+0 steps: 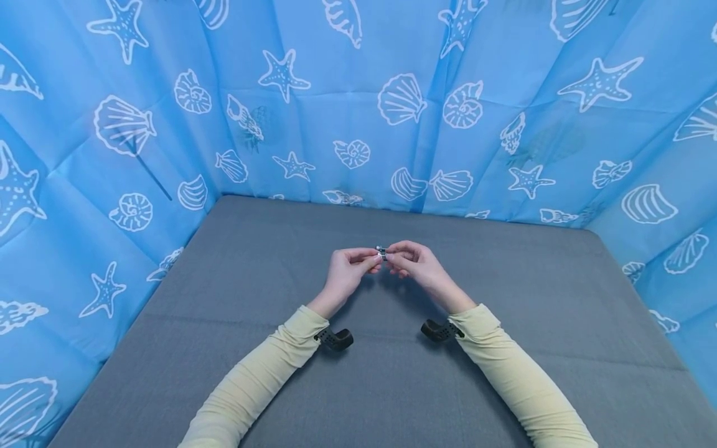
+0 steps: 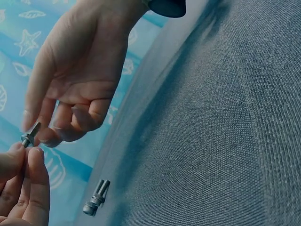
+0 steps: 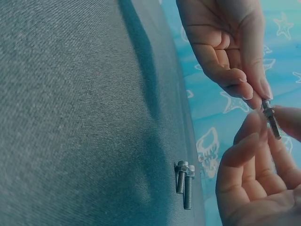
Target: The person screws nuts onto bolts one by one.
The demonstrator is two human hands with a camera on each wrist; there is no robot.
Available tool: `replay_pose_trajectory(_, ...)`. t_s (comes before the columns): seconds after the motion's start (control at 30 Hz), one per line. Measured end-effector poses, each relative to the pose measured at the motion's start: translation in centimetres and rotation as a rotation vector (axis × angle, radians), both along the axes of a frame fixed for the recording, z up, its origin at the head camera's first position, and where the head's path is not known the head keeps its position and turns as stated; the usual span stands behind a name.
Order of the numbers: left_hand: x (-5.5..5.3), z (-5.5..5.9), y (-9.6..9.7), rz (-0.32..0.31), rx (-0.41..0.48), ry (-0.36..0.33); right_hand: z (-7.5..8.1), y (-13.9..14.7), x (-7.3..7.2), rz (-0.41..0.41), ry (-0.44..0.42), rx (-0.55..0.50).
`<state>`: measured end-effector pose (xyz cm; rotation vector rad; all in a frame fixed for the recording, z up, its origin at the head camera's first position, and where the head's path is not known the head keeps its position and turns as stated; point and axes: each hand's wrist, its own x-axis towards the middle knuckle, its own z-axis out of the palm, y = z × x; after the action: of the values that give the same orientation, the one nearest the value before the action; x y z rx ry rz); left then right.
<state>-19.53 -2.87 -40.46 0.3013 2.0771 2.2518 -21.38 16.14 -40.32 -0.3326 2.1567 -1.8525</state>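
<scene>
In the left wrist view my left hand (image 2: pixel 26 188) pinches one end of a small metal bolt (image 2: pixel 35 127) between thumb and fingers. A nut (image 3: pixel 268 112) sits partway along it, and the threaded shank slants away from the left hand. My right hand (image 1: pixel 417 264) faces the left one, thumb and forefinger at either side of the nut and its other fingers loosely bent. Two more bolts (image 3: pixel 188 188) lie side by side on the grey table (image 1: pixel 358 386), below the hands. From the head they show tiny, near the fingertips of my left hand (image 1: pixel 348 270).
A blue curtain (image 1: pixel 347 106) with white shells and starfish hangs round the back and sides of the table. Black wrist mounts (image 1: pixel 336 339) stick out inward from the yellow sleeves (image 1: pixel 257 373). Faint creases cross the grey cover.
</scene>
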Motion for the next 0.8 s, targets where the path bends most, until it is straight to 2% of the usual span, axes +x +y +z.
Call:
replay_pose_trajectory(0.13,-0.7,-1.3,0.3,0.016,-0.003,0.02,0.0,0.1,0.1,0.003,0.034,0.004)
replay_pose_trajectory(0.23,-0.8,-1.6,0.5,0.036,-0.009,0.034,0.0,0.1,0.1,-0.003,0.013,0.034)
replay_pose_trajectory(0.4,-0.7,-1.6,0.6,0.056,-0.009,0.045,0.0,0.1,0.0,-0.032,-0.036,0.017)
replay_pose_trajectory(0.57,-0.6,-1.4,0.5,0.053,-0.007,0.037,-0.2,0.2,0.0,-0.026,0.012,-0.028)
replay_pose_trajectory(0.67,-0.6,-1.4,0.6,0.048,-0.01,0.029,-0.2,0.2,0.0,-0.017,0.025,-0.006)
replay_pose_trajectory(0.8,-0.6,-1.6,0.6,0.03,-0.001,0.016,-0.2,0.1,0.0,-0.02,-0.009,0.044)
